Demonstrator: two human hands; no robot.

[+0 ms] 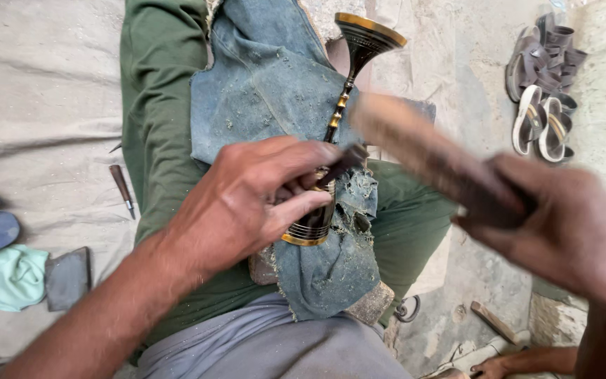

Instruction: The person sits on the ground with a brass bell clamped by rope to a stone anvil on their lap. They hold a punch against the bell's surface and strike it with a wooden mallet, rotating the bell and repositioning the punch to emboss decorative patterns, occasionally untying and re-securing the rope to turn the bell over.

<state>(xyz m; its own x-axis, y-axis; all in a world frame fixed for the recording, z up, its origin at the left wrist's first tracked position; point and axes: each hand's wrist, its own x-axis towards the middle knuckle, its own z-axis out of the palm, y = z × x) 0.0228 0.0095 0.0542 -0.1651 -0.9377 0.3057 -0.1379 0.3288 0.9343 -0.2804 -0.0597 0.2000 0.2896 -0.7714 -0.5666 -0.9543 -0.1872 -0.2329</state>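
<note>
Head view: left hand [247, 203] grasps a small chisel [341, 163] against the black vase [338, 119] — right hand [562, 224] clenches a blurred wooden mallet [429, 154] just beyond, open room between.

- The left hand [247, 203] is bare, with no glove, ring or watch to see.
- The left forearm [99, 323] is bare too; no sleeve reaches into the picture.
- The right hand [569, 231] is also bare and looks blurred, so small details cannot be told.
- The legs wear dark green trousers [156, 105] of plain cloth, with some creases.
- At the waist there is a grey garment [261, 347], smooth and plain, dusted with a few pale specks.
- A worn blue denim cloth [268, 77] lies over the lap; its edges are frayed, it has holes, and pale shavings are scattered on it.
</note>
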